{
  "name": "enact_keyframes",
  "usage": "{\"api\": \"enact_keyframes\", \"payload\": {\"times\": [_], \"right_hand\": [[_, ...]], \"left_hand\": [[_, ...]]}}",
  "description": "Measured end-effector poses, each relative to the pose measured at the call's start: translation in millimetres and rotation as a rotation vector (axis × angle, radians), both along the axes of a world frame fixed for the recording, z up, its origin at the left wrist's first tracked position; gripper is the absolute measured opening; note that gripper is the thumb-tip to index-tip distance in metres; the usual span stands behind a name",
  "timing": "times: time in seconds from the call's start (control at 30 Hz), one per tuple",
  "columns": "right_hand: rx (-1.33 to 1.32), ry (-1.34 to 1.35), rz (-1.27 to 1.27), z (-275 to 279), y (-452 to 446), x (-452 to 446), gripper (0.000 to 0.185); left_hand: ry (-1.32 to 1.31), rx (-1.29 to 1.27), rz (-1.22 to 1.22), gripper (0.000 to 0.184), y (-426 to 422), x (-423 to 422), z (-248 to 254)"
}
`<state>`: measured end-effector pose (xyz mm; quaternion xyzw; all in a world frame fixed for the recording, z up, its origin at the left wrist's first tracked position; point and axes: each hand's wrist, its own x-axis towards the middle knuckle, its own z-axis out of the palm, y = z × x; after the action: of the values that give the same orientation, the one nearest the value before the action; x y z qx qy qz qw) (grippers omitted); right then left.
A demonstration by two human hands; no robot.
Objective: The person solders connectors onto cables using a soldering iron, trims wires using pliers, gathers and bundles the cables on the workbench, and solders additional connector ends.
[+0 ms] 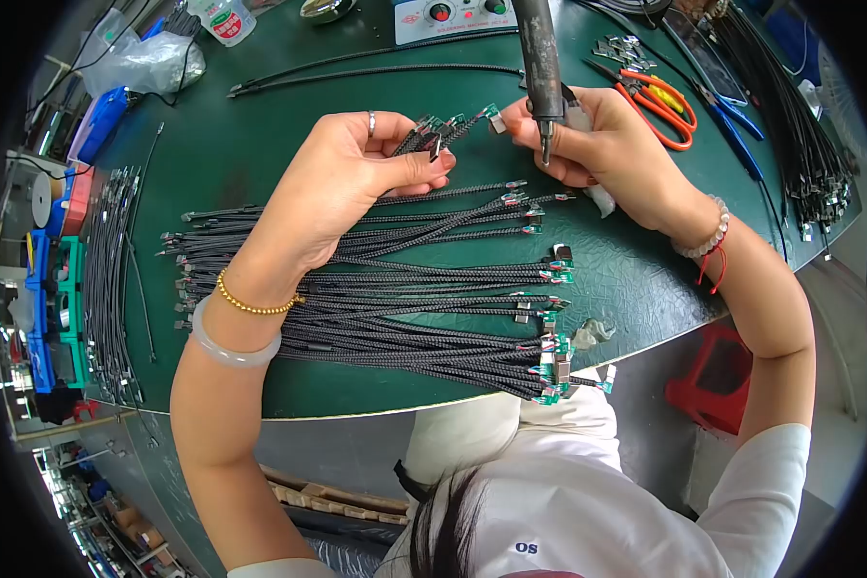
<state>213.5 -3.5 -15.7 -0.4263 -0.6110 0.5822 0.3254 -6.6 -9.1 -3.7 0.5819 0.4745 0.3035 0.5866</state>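
Note:
Several black braided cables (464,123) with small green circuit boards and metal plugs at their ends are pinched in my left hand (342,178). One board with a metal plug (495,118) sticks out toward my right hand (612,144). Those right fingers are closed beside the plug; whether they touch it is hidden. A white crumpled piece (601,199) shows at the right palm. A soldering iron (541,72) points down in front of the right fingers, its upper end out of view. Below both hands lies a spread of similar braided cables (424,279).
A soldering station (453,21) stands at the back. Orange-handled pliers (679,120), blue-handled pliers (742,149) and loose metal plugs (621,50) lie at the right. More cables (819,183) hang over the right edge; another bundle (114,279) lies left. A red stool (711,380) is below.

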Motion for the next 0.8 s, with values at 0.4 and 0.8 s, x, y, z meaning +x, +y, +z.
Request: {"api": "enact_keyframes", "payload": {"times": [0.4,0.8], "right_hand": [[0.060,-0.005,0.020,-1.3,-0.4,-0.2,0.017],[0.018,0.117,-0.086,-2.6,1.7,-2.9,0.023]], "left_hand": [[-0.045,-0.013,-0.028,0.018,2.7,-2.2,-1.0],[-0.020,0.016,-0.023,0.017,-4.3,5.3,-2.2]]}}
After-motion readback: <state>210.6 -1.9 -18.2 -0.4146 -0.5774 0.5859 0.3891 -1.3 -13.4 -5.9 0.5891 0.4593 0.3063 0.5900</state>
